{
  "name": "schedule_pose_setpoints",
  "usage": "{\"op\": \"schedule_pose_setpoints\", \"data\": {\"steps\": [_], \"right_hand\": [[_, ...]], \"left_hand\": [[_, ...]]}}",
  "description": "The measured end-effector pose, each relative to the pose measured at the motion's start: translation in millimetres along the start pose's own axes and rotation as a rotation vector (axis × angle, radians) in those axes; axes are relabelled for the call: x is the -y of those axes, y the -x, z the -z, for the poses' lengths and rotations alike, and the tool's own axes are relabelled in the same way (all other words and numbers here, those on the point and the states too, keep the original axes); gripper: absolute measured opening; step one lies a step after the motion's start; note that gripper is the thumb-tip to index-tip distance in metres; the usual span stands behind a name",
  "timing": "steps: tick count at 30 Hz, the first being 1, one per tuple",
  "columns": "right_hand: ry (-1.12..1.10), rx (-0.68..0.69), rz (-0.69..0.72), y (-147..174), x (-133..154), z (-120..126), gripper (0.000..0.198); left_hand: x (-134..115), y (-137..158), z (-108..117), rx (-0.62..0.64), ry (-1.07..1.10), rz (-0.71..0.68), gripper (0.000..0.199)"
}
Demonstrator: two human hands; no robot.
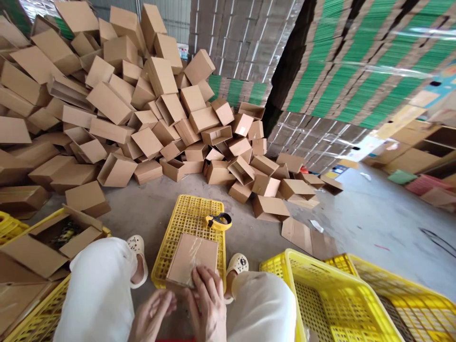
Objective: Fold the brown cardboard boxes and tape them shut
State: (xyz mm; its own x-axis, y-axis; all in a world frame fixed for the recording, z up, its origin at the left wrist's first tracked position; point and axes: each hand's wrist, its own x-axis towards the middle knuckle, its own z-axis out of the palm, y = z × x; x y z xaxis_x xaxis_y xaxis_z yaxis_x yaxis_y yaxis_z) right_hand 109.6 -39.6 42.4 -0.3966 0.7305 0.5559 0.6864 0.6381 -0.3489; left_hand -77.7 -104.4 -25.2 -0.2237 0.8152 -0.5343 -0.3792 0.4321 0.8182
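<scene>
A small closed cardboard box [194, 259] rests on an upturned yellow plastic crate [181, 213] between my feet. Clear, wrinkled tape [195, 251] runs over its top. My right hand [208, 299] lies on the box's near edge, fingers stretched across the taped top and thumb down at the near side. Just short of the box's near left corner is my left hand [155, 311], its fingers loosely bent and apart from the thumb, holding nothing visible. A yellow and black tape dispenser [219, 221] lies at the crate's far right.
A high heap of open cardboard boxes [149, 114] spreads ahead. On my left, a large open carton [39, 249] sits in a yellow crate. Deep yellow baskets [320, 266] stand on my right. Flattened cardboard stacks with green bands [320, 71] rise behind.
</scene>
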Motion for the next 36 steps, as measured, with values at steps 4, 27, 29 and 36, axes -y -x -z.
{"op": "schedule_pose_setpoints", "data": {"steps": [4,27,29,36], "right_hand": [[0.083,0.039,0.022,17.3,4.6,0.0,0.062],[0.159,0.108,0.044,-55.1,13.3,-27.0,0.049],[0.180,0.163,0.045,-74.0,3.8,-25.7,0.048],[0.151,0.371,-0.133,-121.2,-6.7,-18.2,0.035]], "left_hand": [[-39.9,4.5,-7.4,-0.161,-0.418,-0.581,0.061],[-105.8,-91.2,-42.0,0.100,-0.524,-0.358,0.055],[-102.5,-94.4,-42.9,0.058,-0.513,-0.319,0.059],[-98.2,-87.0,-41.3,0.059,-0.476,-0.370,0.056]]}}
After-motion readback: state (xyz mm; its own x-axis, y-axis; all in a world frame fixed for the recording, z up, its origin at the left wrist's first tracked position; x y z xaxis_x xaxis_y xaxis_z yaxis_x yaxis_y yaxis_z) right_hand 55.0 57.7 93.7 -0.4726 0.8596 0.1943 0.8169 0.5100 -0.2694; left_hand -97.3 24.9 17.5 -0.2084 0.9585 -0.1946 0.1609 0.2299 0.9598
